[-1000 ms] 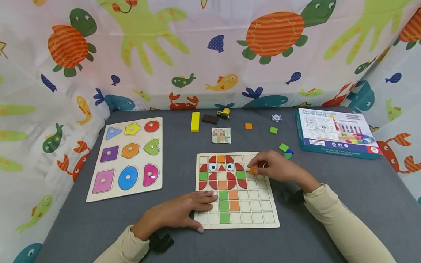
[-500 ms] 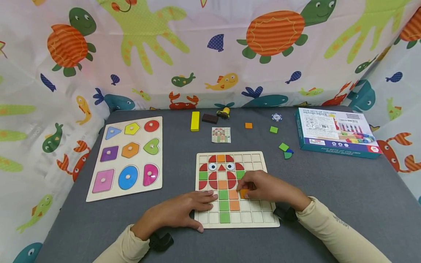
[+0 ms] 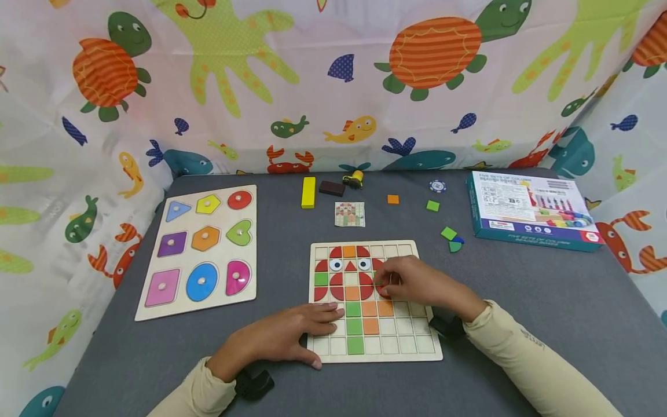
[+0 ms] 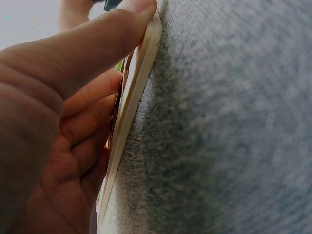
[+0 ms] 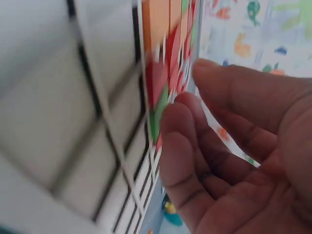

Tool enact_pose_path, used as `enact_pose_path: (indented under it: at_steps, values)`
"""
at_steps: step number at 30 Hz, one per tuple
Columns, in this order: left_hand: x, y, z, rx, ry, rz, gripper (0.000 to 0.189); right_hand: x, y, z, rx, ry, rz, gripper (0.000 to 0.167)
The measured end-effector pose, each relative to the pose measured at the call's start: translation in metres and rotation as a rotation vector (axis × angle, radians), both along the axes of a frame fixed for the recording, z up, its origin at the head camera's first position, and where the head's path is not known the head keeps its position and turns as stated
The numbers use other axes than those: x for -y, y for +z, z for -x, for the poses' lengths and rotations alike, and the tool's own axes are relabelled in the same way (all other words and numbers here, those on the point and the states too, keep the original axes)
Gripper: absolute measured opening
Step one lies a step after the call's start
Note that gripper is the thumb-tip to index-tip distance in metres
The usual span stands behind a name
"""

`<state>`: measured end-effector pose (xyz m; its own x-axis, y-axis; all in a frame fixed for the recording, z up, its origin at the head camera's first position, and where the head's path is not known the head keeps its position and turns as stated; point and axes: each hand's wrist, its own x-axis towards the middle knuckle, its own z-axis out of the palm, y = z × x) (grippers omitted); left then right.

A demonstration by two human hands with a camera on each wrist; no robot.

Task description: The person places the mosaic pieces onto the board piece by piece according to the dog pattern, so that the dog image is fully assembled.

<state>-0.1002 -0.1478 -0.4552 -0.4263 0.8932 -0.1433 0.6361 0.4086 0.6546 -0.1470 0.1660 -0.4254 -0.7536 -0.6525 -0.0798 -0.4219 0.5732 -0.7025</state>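
Note:
A wooden grid board (image 3: 406, 346) lies flat, carrying red, green and orange tiles that form a figure with two eye pieces. My left hand (image 3: 289, 330) rests over its left edge with fingers straight. In the left wrist view the thumb (image 4: 92, 46) lies along the board's edge (image 4: 127, 105). Over the right part of the pattern is my right hand (image 3: 422, 284), fingers bent and nothing between them. The right wrist view shows its thumb (image 5: 243, 85) apart from the fingers. Just below that hand, an orange square tile (image 3: 385, 308) sits in a cell beside another orange tile (image 3: 369, 308).
Left stands a knobbed shape puzzle (image 3: 143, 310). Behind the board are a pattern card (image 3: 350, 214), a yellow block (image 3: 308, 193), a dark brown block (image 3: 332, 187) and a loose orange tile (image 3: 393, 199). Green pieces (image 3: 449, 233) and a cardboard box (image 3: 537, 211) are right.
My right hand brought an orange square tile down and left across the board, let go of it in a cell, then lifted slightly away. The left hand stayed put.

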Motion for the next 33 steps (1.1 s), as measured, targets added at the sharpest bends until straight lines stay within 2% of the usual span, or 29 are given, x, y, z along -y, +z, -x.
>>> enact_pose_path:
  at_steps: [7,11,15,21,24,27,30,33]
  values:
    - [0.001,0.001,0.002,-0.008,0.000,-0.002,0.072,-0.005,0.003,0.057,-0.048,-0.191,0.005,0.019]
    - [0.001,0.001,0.003,-0.021,0.000,-0.012,0.073,-0.013,0.001,0.087,-0.010,-0.320,0.064,0.030]
    - [0.000,0.000,0.002,-0.014,-0.002,-0.025,0.073,-0.021,-0.004,0.106,0.029,-0.427,0.117,0.039]
    - [0.000,-0.001,-0.001,-0.005,0.000,-0.030,0.071,-0.029,-0.015,0.130,0.057,-0.546,0.132,0.040]
    - [0.000,0.000,-0.001,-0.003,0.003,-0.029,0.071,-0.029,-0.018,0.141,0.042,-0.553,0.097,0.041]
    - [0.000,0.000,-0.001,-0.004,0.002,-0.030,0.071,-0.028,-0.018,0.149,-0.003,-0.521,0.007,0.039]
    - [0.000,0.001,-0.001,0.002,0.000,-0.029,0.071,-0.022,-0.015,0.150,-0.028,-0.452,-0.105,0.035]
    - [0.000,0.000,0.000,0.004,-0.002,-0.027,0.071,-0.016,-0.011,0.145,-0.008,-0.395,-0.172,0.032]
